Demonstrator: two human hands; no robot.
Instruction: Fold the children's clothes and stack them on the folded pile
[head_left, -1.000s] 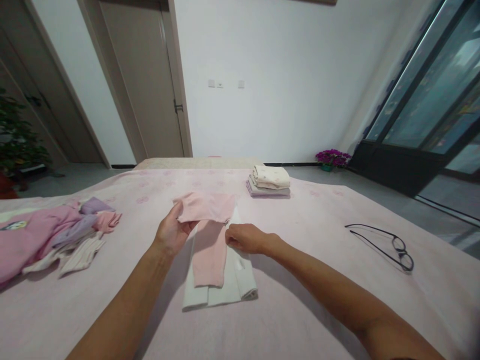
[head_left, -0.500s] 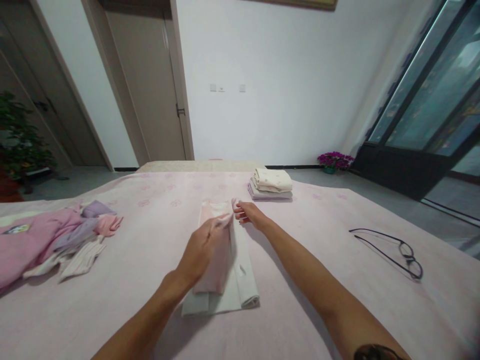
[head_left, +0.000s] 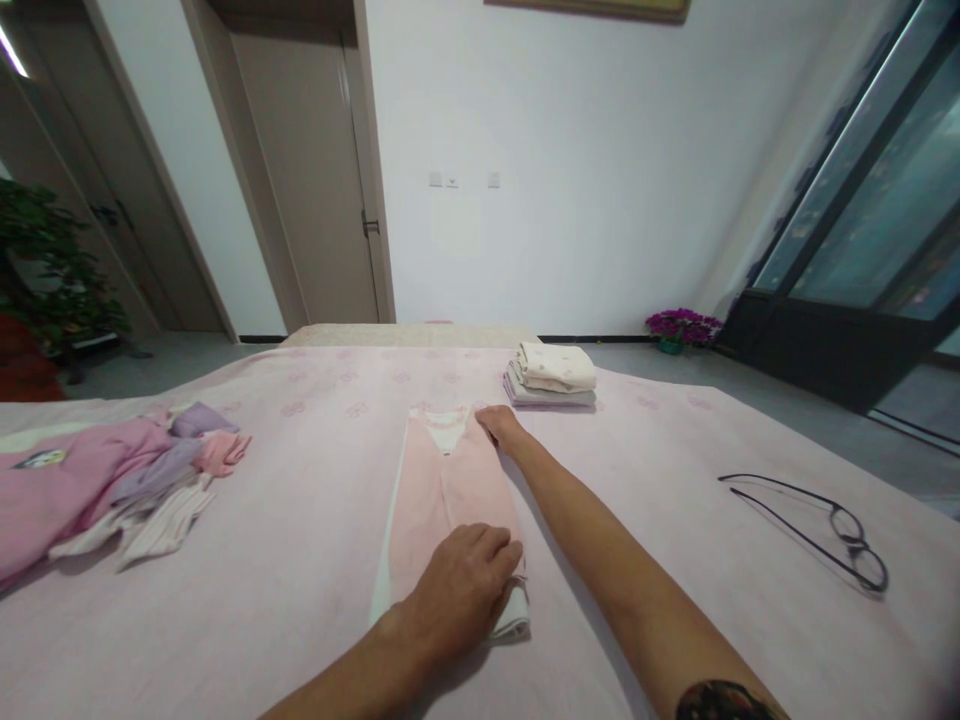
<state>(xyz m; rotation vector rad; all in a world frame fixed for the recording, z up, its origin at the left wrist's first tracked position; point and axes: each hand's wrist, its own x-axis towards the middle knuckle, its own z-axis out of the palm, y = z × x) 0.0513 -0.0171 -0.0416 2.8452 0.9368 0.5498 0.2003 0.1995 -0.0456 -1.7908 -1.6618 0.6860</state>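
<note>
A pink and white garment (head_left: 420,490), probably a top, lies folded into a long narrow shape on the bed or table in front of me. My right hand (head_left: 501,428) is at its far right corner, fingers closed on the fabric there. Across the near part of the garment rests my left hand (head_left: 469,575), palm down, with its fingers laid over the right edge. A white rolled layer (head_left: 514,612) sticks out at the near end, partly hidden by that hand.
Folded clothes (head_left: 555,370) form a small stack beyond my right hand. Loose pink, lilac and striped clothes (head_left: 112,470) lie in a heap at the left. Black-framed glasses (head_left: 855,548) rest at the right on the pale pink cover (head_left: 637,480).
The pink right side of the garment has been laid over to the right, covering the white strip. My left hand has moved down toward the near end; the right stays at the far corner.
</note>
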